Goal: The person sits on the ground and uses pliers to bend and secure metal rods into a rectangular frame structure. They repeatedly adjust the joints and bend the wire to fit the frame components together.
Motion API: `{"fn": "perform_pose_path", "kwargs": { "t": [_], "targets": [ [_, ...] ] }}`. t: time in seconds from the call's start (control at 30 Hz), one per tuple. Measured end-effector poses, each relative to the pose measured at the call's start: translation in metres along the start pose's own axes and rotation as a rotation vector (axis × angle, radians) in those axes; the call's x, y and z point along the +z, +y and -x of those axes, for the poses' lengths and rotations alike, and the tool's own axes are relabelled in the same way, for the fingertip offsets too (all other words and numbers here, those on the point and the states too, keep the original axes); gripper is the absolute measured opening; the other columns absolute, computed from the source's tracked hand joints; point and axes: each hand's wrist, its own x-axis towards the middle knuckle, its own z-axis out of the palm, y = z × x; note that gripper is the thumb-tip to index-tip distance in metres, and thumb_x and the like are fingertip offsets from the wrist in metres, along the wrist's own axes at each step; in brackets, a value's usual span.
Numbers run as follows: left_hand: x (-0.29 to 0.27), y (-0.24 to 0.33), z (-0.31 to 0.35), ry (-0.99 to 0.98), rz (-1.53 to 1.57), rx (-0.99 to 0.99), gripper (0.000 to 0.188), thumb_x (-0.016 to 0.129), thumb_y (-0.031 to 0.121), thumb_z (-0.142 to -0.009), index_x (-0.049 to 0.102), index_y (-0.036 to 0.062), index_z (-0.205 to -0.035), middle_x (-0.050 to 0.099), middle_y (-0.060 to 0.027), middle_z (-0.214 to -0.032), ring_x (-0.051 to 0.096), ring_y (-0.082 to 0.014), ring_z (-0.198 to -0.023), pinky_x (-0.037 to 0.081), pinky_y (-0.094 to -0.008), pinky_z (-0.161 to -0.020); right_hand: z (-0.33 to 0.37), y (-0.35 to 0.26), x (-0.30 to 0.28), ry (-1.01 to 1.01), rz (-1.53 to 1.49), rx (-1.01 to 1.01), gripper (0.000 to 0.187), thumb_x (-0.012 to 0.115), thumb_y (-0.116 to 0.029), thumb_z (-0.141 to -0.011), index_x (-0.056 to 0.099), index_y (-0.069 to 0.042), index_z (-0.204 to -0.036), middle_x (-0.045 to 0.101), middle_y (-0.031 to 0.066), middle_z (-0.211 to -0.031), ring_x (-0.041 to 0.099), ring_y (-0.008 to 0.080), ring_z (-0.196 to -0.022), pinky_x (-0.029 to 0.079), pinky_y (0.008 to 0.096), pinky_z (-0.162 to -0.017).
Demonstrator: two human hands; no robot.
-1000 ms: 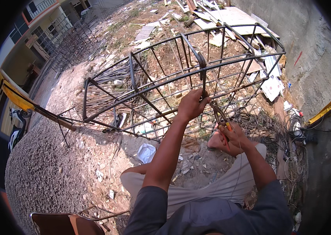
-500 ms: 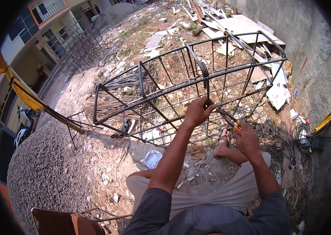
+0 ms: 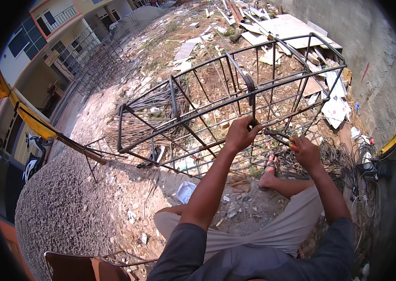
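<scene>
A long cage of dark steel rebar (image 3: 174, 97), built from lengthwise bars and bent stirrups, stretches across in front of me. My left hand (image 3: 241, 135) is closed around the cage's near lower bar, beside an upright stirrup leg; its fingertips are partly hidden. To its right, my right hand (image 3: 307, 152) grips a pair of pincers (image 3: 282, 138) with red-and-yellow handles. The pincers' dark jaws point left, close to the lower bar and my left fingers. Whether they bite on a tie wire is too small to tell.
A gravel heap (image 3: 67, 206) lies at left, near a brown chair (image 3: 81, 269). Beyond the cage are loose rods (image 3: 135, 133) and discarded boards (image 3: 284, 28). A concrete wall (image 3: 380, 70) rises at right. My sandalled foot (image 3: 269, 175) rests below the cage, beside tangled wire (image 3: 333, 161).
My right hand has shifted slightly right and up with the pincers, whose handles look turned. My left hand keeps its place on the bar. The whole view has moved a little.
</scene>
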Motion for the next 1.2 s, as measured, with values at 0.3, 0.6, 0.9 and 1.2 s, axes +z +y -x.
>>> {"fn": "perform_pose_path", "kwargs": {
  "t": [0.3,0.6,0.9,1.2],
  "targets": [
    [-0.003,-0.015,0.007,-0.008,0.032,-0.024,0.026,0.079,0.029,-0.092,0.073,0.0039,-0.098,0.073,-0.0123,-0.086,0.069,-0.0247,-0.077,0.054,-0.0388,-0.072,0.045,-0.081,0.020,-0.681,-1.731,0.730,0.040,0.062,-0.042,-0.105,0.058,-0.009,-0.128,0.061,0.0027,-0.072,0.064,0.0191,-0.058,0.054,0.0342,-0.052],
    [-0.012,-0.015,0.008,-0.006,0.012,0.007,0.023,0.079,0.022,-0.093,0.075,-0.0002,-0.098,0.075,-0.0110,-0.085,0.069,-0.0175,-0.075,0.055,-0.0341,-0.071,0.057,-0.092,0.032,-0.533,-1.347,0.475,0.058,0.072,-0.050,-0.096,0.053,-0.005,-0.128,0.063,0.0089,-0.086,0.067,0.0209,-0.070,0.057,0.0391,-0.060],
    [-0.005,-0.010,0.013,0.025,0.003,-0.008,0.026,0.079,0.027,-0.092,0.073,0.0018,-0.096,0.073,-0.0133,-0.084,0.070,-0.0249,-0.074,0.055,-0.0387,-0.071,0.051,-0.102,0.032,0.082,-0.127,0.313,0.043,0.068,-0.020,-0.094,0.055,-0.005,-0.132,0.065,0.0198,-0.113,0.067,0.0415,-0.098,0.055,0.0513,-0.080],
    [-0.008,-0.016,0.016,0.061,-0.027,0.064,0.028,0.077,0.030,-0.092,0.073,0.0030,-0.094,0.071,-0.0140,-0.082,0.069,-0.0270,-0.075,0.054,-0.0405,-0.070,0.052,-0.104,0.088,-0.555,-1.551,0.671,0.040,0.050,-0.048,-0.110,0.063,-0.010,-0.113,0.057,0.0007,-0.074,0.054,0.0126,-0.059,0.047,0.0332,-0.056]
  ]
}}
